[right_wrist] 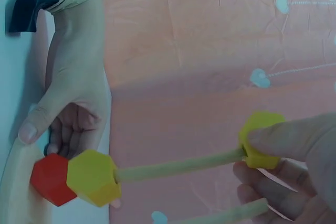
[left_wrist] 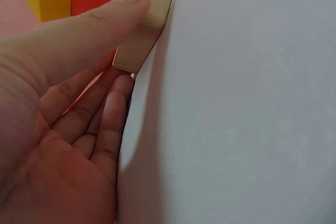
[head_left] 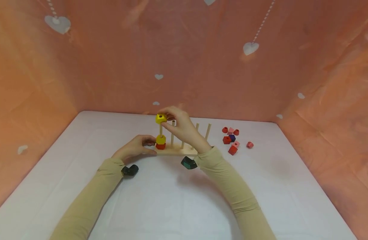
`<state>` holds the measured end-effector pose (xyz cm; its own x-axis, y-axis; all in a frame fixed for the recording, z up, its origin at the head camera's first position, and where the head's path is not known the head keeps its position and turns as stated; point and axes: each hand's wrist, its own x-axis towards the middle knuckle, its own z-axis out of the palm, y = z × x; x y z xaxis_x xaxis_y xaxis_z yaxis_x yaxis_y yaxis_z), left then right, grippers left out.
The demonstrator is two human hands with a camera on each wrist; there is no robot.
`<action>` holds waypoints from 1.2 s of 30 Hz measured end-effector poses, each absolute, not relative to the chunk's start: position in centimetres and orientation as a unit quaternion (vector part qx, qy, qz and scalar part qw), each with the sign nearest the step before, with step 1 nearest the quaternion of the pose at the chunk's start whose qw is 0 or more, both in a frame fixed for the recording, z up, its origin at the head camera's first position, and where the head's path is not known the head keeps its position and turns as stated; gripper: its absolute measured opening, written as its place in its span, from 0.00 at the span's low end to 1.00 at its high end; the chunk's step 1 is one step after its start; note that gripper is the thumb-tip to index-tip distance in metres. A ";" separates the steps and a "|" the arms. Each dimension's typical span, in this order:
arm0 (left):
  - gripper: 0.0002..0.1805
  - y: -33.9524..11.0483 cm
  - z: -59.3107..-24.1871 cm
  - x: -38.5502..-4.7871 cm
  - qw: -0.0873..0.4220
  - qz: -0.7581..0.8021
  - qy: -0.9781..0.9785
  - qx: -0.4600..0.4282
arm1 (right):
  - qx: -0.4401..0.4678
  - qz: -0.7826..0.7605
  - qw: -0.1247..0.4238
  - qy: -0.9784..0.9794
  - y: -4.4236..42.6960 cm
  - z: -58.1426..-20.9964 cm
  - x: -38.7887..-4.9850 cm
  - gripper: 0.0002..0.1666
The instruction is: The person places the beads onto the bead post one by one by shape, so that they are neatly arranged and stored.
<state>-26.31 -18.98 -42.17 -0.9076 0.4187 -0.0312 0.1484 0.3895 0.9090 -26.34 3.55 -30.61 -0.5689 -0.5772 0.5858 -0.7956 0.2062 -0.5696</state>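
My right hand (head_left: 185,126) pinches a yellow faceted bead (head_left: 161,119) between thumb and fingers at the top of the leftmost peg (right_wrist: 178,165). The peg meets the bead's underside; how far it enters is hidden. Lower on that peg, a yellow bead (head_left: 160,139) sits on a red bead (head_left: 160,146), which rests against the wooden base (head_left: 173,152). My left hand (head_left: 136,146) grips the base's left end, its thumb (left_wrist: 84,38) along the near side and the other fingers behind.
Several more upright pegs (head_left: 208,131) stand on the base, partly behind my right arm. Right of it lie loose beads on the white table (head_left: 159,200): red (head_left: 233,150), pink (head_left: 236,144) and dark blue (head_left: 232,138). One reddish-pink bead (head_left: 250,145) lies apart. A pink curtain (head_left: 202,66) hangs behind.
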 end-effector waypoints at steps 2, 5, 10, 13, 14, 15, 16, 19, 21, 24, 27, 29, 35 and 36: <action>0.28 -19.0 -42.1 -26.3 0.131 0.525 0.823 0.173 | 0.436 0.447 0.114 -0.773 3.3 -30.7 -26.4 0.19; 0.28 -19.0 -42.1 -26.3 0.133 0.526 0.822 0.173 | 0.416 0.453 0.104 -0.782 3.0 -30.7 -26.4 0.20; 0.27 -19.1 -42.1 -26.5 0.131 0.532 0.817 0.178 | 0.393 0.447 0.099 -0.798 2.7 -30.7 -26.5 0.21; 0.28 -19.1 -42.1 -26.5 0.130 0.530 0.819 0.177 | 0.387 0.440 0.089 -0.805 2.6 -31.0 -26.5 0.21; 0.28 -19.1 -42.1 -26.5 0.129 0.527 0.820 0.179 | 0.385 0.438 0.085 -0.808 2.5 -31.2 -26.5 0.22; 0.28 -19.1 -42.2 -26.5 0.130 0.526 0.821 0.180 | 0.381 0.438 0.081 -0.810 2.5 -31.4 -26.4 0.22; 0.28 -19.1 -42.2 -26.5 0.130 0.525 0.822 0.179 | 0.376 0.437 0.077 -0.813 2.5 -31.6 -26.4 0.23; 0.28 -19.1 -42.3 -26.5 0.131 0.522 0.824 0.179 | 0.357 0.430 0.070 -0.826 2.4 -32.4 -26.1 0.27; 0.28 -19.1 -42.3 -26.5 0.132 0.523 0.824 0.176 | 0.345 0.429 0.072 -0.832 2.4 -32.9 -26.0 0.30; 0.28 -19.0 -42.2 -26.5 0.132 0.527 0.822 0.170 | 0.333 0.444 0.086 -0.827 2.3 -33.7 -25.9 0.34; 0.28 -19.0 -42.2 -26.5 0.132 0.528 0.821 0.171 | 0.329 0.478 0.089 -0.810 2.2 -34.5 -25.8 0.34; 0.28 -19.0 -42.3 -26.5 0.131 0.524 0.824 0.172 | 0.328 0.494 0.089 -0.800 2.2 -35.2 -25.9 0.32; 0.29 -19.0 -42.5 -26.5 0.130 0.515 0.831 0.166 | 0.317 0.523 0.094 -0.785 2.0 -36.4 -26.0 0.29; 0.29 -19.0 -42.5 -26.5 0.131 0.515 0.831 0.166 | 0.315 0.527 0.094 -0.784 2.1 -36.5 -25.9 0.29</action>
